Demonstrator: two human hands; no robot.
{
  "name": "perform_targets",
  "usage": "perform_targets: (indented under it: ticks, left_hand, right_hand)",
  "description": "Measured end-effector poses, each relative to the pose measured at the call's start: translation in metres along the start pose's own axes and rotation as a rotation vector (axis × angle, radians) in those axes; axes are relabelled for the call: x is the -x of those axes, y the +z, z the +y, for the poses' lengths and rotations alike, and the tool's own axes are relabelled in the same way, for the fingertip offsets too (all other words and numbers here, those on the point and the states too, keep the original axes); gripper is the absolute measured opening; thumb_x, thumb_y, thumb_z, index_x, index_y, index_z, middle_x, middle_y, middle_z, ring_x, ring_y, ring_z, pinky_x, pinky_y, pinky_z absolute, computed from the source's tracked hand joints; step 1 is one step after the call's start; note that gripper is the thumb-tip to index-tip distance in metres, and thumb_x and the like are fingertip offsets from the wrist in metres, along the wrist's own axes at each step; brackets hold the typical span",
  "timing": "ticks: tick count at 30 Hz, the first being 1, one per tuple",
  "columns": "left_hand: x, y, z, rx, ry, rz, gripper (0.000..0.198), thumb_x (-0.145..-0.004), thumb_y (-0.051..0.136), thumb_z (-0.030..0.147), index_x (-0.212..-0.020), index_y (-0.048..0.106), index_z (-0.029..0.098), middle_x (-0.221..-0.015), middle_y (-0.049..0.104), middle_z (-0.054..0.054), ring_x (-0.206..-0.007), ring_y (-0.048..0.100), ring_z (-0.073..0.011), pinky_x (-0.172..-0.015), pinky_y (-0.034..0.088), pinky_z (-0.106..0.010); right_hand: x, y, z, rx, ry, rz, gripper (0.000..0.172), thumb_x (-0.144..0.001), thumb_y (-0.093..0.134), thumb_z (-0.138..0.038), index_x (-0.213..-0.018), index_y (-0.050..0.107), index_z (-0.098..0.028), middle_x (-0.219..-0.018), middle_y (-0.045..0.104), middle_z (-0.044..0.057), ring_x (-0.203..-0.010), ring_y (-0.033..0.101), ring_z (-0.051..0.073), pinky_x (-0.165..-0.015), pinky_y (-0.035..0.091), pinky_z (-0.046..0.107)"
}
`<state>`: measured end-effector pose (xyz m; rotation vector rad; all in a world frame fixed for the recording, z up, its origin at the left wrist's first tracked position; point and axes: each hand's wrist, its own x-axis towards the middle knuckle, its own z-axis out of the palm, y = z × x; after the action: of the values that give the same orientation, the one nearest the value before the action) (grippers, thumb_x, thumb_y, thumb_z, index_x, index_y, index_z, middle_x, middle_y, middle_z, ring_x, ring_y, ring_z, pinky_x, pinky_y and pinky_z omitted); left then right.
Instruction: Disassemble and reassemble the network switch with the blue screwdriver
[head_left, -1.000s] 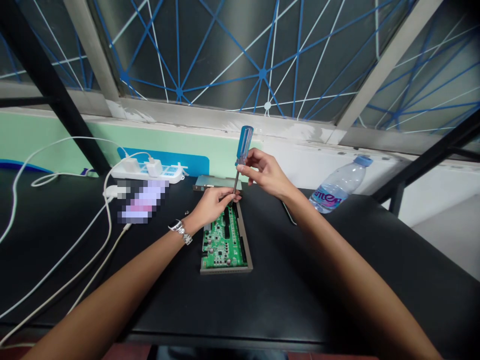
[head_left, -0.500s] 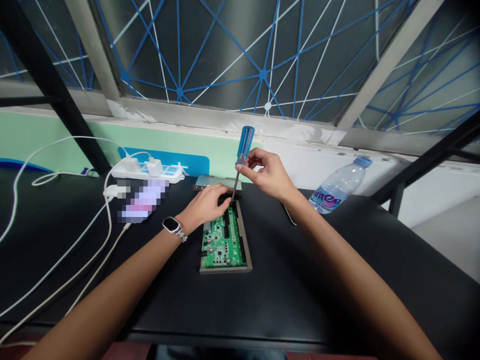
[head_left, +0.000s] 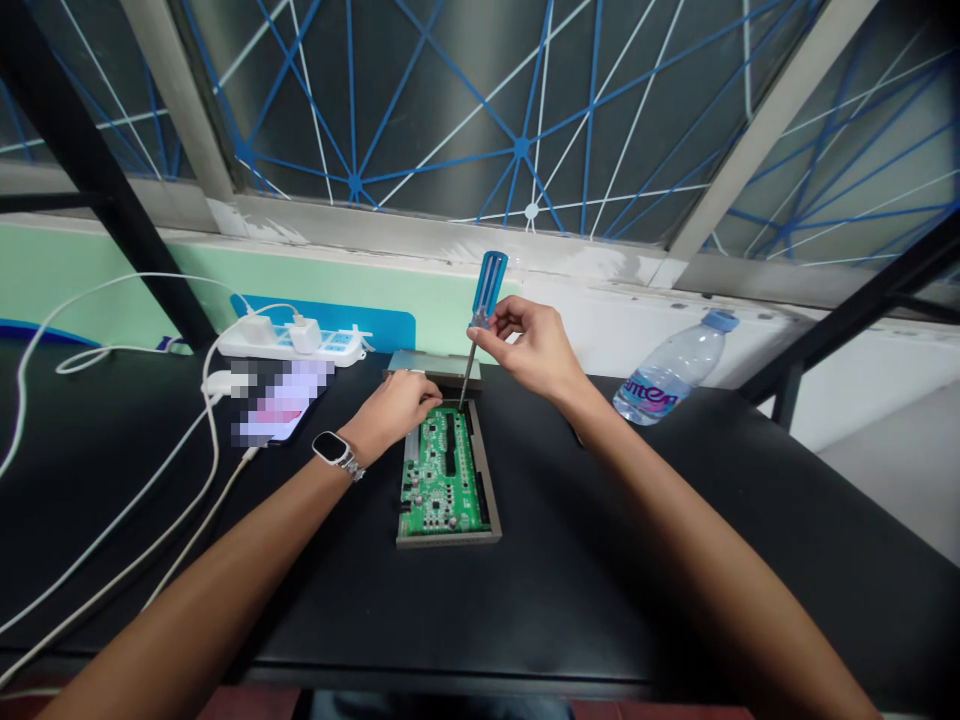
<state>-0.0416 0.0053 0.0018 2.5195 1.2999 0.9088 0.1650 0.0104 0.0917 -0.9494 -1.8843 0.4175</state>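
A screwdriver (head_left: 490, 285) with a clear blue handle stands nearly upright, leaning slightly right at the top. My right hand (head_left: 532, 345) pinches it at the base of the handle, where the shaft begins. Its tip meets the far end of a green circuit board (head_left: 442, 480), which lies in a shallow grey metal case (head_left: 491, 500). Over the board's far left corner is my left hand (head_left: 394, 408), fingers curled and pressed together; whatever they hold, if anything, is hidden. Behind the board sits a flat grey metal piece (head_left: 435, 364).
On the left, a white power strip (head_left: 330, 345) holds plugged-in chargers, and a phone (head_left: 285, 405) lies with white cables running forward. A water bottle (head_left: 675, 370) leans at the back right. The black table (head_left: 570, 600) ends at a wall below the window.
My left hand has drawn back left from the screwdriver tip, and its fingers have curled in. The screwdriver stays at the same spot on the board in my right hand.
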Motion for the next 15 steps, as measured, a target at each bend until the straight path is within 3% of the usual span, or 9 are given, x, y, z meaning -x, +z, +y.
perform_targets:
  ticks: [5, 10, 15]
  left_hand:
    - [0.0, 0.002, 0.0, 0.086, -0.03, 0.024, 0.02, -0.083, 0.06, 0.025, -0.08, 0.079, 0.019, -0.078, 0.074, -0.01, -0.071, 0.066, -0.0234, -0.076, 0.048, -0.034]
    - [0.0, 0.004, -0.004, 0.052, -0.007, 0.001, 0.021, -0.086, 0.058, 0.024, -0.084, 0.079, 0.02, -0.082, 0.074, -0.01, -0.075, 0.067, -0.0237, -0.075, 0.047, -0.034]
    - [-0.001, 0.001, -0.001, 0.04, -0.026, -0.022, 0.023, -0.088, 0.056, 0.027, -0.086, 0.078, 0.019, -0.084, 0.075, -0.01, -0.071, 0.066, -0.0213, -0.067, 0.045, -0.031]
  right_hand:
    - [0.001, 0.003, -0.002, -0.009, 0.056, 0.044, 0.02, -0.076, 0.071, -0.033, -0.076, 0.056, -0.019, -0.071, 0.062, 0.002, -0.064, 0.057, 0.015, -0.063, 0.046, 0.031]
    - [0.0, 0.004, 0.002, -0.025, 0.023, 0.029, 0.019, -0.077, 0.07, -0.031, -0.077, 0.055, -0.02, -0.071, 0.06, 0.001, -0.064, 0.058, 0.015, -0.063, 0.046, 0.031]
    - [-0.001, 0.002, 0.008, -0.048, 0.073, -0.017, 0.025, -0.08, 0.069, -0.036, -0.081, 0.048, -0.022, -0.078, 0.061, 0.0, -0.054, 0.056, 0.011, -0.052, 0.043, 0.028]
